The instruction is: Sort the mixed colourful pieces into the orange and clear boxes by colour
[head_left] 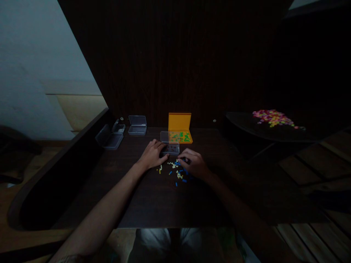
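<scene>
Several small blue, yellow and white pieces (177, 174) lie scattered on the dark table between my hands. My left hand (152, 155) rests flat on the table beside a small clear open box (170, 145), fingers stretched toward it. My right hand (193, 164) lies curled over the pieces, fingertips pressed together at the pile's top; what they pinch is too small to see. Behind the clear box stands an open orange box (179, 128) with green and yellow pieces inside.
Three more clear boxes sit at the back left: one (137, 125), a smaller one (119, 127) and one open (109, 138). A dark shelf at the right holds a heap of pink and yellow pieces (272, 117). The table's front edge (164, 225) is near my lap.
</scene>
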Available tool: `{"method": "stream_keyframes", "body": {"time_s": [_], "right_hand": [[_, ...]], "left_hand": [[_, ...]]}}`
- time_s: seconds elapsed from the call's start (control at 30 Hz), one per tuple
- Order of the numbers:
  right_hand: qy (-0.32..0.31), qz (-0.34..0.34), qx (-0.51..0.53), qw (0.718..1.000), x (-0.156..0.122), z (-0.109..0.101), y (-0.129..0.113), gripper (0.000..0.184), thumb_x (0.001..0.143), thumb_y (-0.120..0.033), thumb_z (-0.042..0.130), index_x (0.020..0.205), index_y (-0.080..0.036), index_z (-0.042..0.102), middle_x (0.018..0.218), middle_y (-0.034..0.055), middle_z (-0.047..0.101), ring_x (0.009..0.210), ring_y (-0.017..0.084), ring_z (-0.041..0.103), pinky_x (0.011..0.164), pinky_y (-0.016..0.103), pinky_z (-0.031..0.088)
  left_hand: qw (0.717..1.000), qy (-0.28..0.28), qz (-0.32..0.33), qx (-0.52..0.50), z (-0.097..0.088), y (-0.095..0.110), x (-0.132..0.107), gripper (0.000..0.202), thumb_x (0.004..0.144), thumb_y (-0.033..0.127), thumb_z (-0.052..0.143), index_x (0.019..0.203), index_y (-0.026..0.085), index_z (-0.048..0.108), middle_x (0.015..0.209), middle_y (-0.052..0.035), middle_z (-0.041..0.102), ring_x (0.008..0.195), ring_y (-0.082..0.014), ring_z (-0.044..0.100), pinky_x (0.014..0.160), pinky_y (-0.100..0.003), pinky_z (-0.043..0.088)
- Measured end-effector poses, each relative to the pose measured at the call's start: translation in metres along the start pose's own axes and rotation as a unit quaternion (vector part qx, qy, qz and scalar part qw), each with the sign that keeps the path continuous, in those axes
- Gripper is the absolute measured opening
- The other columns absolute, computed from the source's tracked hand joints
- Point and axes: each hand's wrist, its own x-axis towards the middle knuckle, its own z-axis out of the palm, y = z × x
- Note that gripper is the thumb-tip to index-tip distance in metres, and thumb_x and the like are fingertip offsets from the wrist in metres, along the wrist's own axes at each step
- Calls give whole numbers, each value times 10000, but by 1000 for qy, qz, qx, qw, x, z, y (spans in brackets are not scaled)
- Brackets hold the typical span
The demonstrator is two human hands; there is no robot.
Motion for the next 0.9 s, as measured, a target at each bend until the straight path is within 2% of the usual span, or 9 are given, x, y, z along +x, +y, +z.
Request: {"method": "stream_keyframes", "body": {"time_s": [0.17, 0.3, 0.63, 0.77, 0.9], "right_hand": [[34, 7, -1, 999, 5, -2, 4, 94, 866, -226, 622, 856, -188, 707, 782, 29, 629, 605, 122, 529, 586, 259, 458], [37, 5, 1, 999, 13, -4, 13, 118, 865, -246, 621, 848, -190, 723, 776, 37, 641, 599, 132, 536, 578, 269, 464], [-23, 27, -39, 999, 37, -6, 27, 100, 826, -200, 659, 845, -185, 756, 763, 38, 655, 656, 148, 573, 619, 270, 469], [-57, 24, -56, 997, 50, -4, 28, 96, 813, -156, 677, 835, -179, 768, 756, 34, 649, 658, 138, 568, 625, 258, 461], [-84, 14, -75, 994, 60, 2, 29, 117, 804, -123, 685, 834, -193, 774, 776, 36, 663, 689, 143, 584, 647, 261, 464]], "left_hand": [[1000, 7, 15, 3, 3, -1, 0, 435, 876, 413, 561, 1186, 117, 632, 1139, -134, 653, 1042, -293, 517, 968, -464, 438], [1000, 19, 13, -15, 7, 0, 2, 439, 883, 423, 559, 1171, 101, 639, 1102, -139, 643, 1070, -289, 501, 974, -432, 456], [998, 27, 13, -63, 11, 12, 3, 388, 869, 377, 579, 1159, 125, 637, 1075, -140, 576, 1080, -287, 497, 954, -438, 494], [996, 36, 21, -77, 12, 11, 3, 352, 872, 361, 579, 1122, 120, 640, 1127, -135, 543, 1067, -268, 519, 975, -422, 492], [996, 37, 23, -82, 14, 8, 3, 338, 880, 360, 573, 1113, 126, 645, 1112, -129, 571, 1062, -262, 526, 981, -425, 490]]}}
